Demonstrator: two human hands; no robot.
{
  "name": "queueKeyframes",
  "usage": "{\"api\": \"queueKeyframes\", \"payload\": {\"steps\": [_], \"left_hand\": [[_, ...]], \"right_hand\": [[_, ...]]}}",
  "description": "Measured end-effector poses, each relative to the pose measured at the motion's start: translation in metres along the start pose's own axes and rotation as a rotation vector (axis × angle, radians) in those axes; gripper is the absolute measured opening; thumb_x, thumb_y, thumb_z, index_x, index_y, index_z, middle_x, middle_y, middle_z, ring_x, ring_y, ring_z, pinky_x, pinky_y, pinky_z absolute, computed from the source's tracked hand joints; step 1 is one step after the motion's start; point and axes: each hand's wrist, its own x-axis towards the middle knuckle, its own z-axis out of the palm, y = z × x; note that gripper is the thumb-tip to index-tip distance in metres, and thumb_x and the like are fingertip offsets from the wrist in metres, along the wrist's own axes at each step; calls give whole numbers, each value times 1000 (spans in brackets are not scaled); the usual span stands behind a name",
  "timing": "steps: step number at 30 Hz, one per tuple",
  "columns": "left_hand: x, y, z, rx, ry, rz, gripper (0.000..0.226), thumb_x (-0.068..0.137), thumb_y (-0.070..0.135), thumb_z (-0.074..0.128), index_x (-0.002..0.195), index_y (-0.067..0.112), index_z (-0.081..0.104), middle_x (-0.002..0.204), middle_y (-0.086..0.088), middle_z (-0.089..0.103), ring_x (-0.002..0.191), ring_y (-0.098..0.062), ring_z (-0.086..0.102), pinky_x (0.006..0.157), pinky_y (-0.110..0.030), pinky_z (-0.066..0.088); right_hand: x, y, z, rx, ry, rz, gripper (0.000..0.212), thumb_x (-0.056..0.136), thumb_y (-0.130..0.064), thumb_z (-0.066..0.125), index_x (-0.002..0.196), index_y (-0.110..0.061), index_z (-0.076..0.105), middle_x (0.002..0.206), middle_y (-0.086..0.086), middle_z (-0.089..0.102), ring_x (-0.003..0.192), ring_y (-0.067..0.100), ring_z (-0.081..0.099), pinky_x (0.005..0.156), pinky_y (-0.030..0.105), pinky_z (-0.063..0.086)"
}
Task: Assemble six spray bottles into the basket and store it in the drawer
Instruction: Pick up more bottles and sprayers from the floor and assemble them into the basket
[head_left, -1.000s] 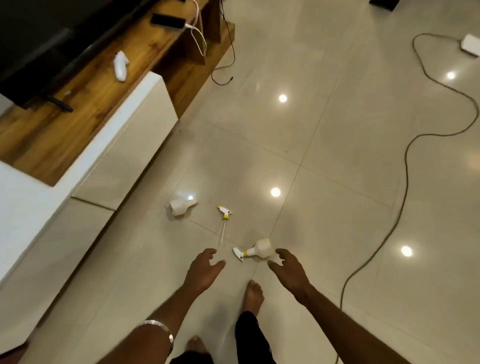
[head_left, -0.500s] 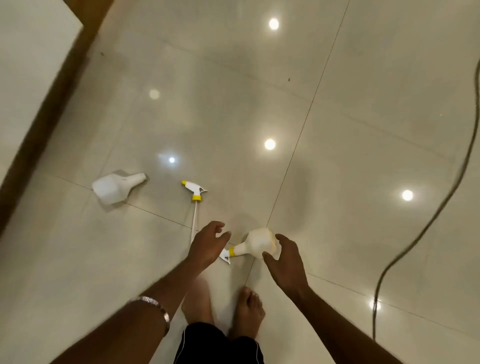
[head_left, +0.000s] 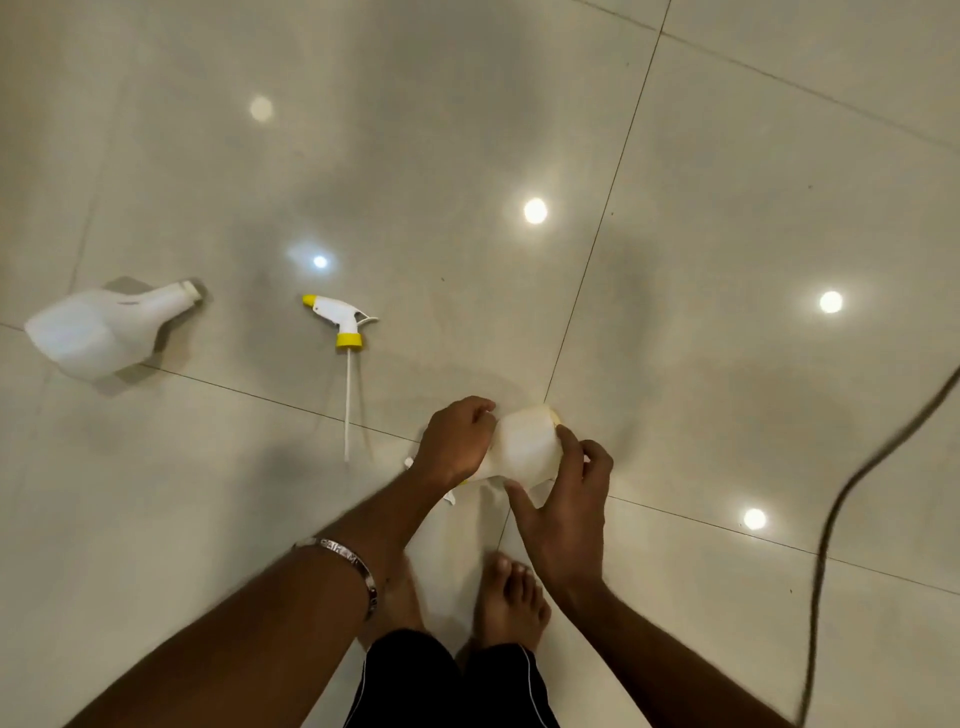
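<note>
An uncapped white bottle (head_left: 106, 332) lies on its side on the tiled floor (head_left: 727, 182) at far left. Beside it, apart, lies a loose trigger sprayer (head_left: 340, 322) with its dip tube. Further right, the left hand (head_left: 454, 441) curls over the neck end of an assembled spray bottle (head_left: 524, 447), and the right hand (head_left: 569, 499) wraps thumb and fingers around its body. A dark cable (head_left: 852, 493) trails at right.

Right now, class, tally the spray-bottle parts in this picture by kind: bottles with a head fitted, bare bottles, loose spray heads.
Assembled white plastic spray bottle, held in both hands: 1
Headless white plastic bottle: 1
Loose white-and-yellow trigger spray head: 1
Total: 3
</note>
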Motion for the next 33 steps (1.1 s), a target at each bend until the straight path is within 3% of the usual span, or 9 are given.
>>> {"api": "queueKeyframes", "payload": {"steps": [4,11,16,21,26,28,31,33], "left_hand": [[0,7,-1,14,-71,9,38,95,17,38,119,17,68,124,0,67,115,-21,59,101,-37,46],[-1,23,-11,-73,-69,12,36,96,12,40,117,14,69,122,-3,68,115,-20,60,103,-36,45],[3,30,-13,-40,-112,30,36,97,13,40,120,11,67,124,-5,67,116,-21,60,104,-37,45],[9,31,-11,-49,-176,34,32,96,18,41,119,15,64,124,0,64,114,-17,58,99,-33,46],[15,34,-12,-148,-288,2,30,96,12,42,116,16,63,120,3,63,107,-13,57,87,-25,46],[14,36,-14,-189,-335,-17,31,97,14,44,122,19,62,120,6,62,107,-9,56,80,-20,43],[12,36,-18,-187,-410,-17,40,96,8,41,130,20,58,125,9,59,112,-5,53,85,-19,40],[9,35,-20,-203,-421,-17,43,95,4,38,129,19,60,122,12,60,107,2,54,83,-15,40]], "right_hand": [[6,-2,3,11,20,33,76,83,-32,75,146,-20,35,137,1,31,122,21,46,94,33,52],[19,5,-11,4,60,1,69,89,-33,70,147,-15,39,138,8,47,124,22,45,100,29,40],[27,11,-15,53,15,-28,66,97,-32,59,153,-16,29,144,7,42,129,14,40,100,22,33],[32,19,-20,19,-26,-46,68,101,-30,52,157,-14,19,148,13,38,135,24,38,106,25,31],[32,26,-28,6,-63,-64,62,104,-24,43,158,-18,13,147,16,37,132,28,41,107,38,42],[32,28,-31,29,-79,-72,59,105,-20,42,157,-18,15,147,16,37,132,28,41,106,34,39],[35,31,-35,80,-131,-89,58,104,-12,41,157,-14,18,151,14,36,137,25,37,109,25,28],[39,33,-40,110,-166,-122,57,104,-8,40,156,-10,19,157,9,33,142,22,33,113,26,25]]}}
